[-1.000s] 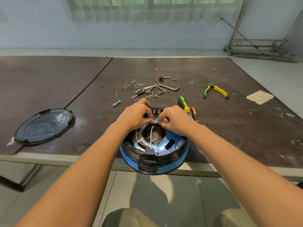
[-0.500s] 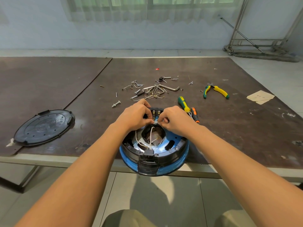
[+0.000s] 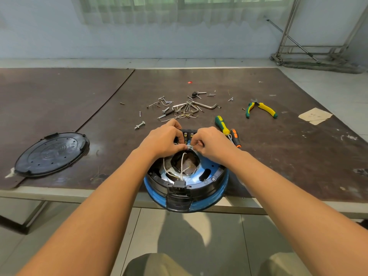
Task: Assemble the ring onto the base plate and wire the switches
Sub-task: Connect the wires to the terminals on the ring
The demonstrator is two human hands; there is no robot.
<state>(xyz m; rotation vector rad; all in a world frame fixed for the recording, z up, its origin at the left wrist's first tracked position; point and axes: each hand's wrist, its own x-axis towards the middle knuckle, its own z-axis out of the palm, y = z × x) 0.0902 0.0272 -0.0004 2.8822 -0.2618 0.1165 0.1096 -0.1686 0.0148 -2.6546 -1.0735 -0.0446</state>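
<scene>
Blue base plate [image 3: 215, 165], white wires [image 3: 181, 164].

Nothing legible: no text, label or number can be read. The black round cover [image 3: 51, 154], well left of the left hand [image 3: 163, 140], bears raised marks too blurred to read. The paper scrap [image 3: 314, 116], far right of the right hand [image 3: 211, 142], shows only faint marks.

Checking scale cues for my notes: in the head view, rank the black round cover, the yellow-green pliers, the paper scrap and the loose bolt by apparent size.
1. black round cover, nearest to the camera, clearly largest
2. yellow-green pliers and paper scrap: look about alike, so not ranked
3. loose bolt, smallest
</scene>
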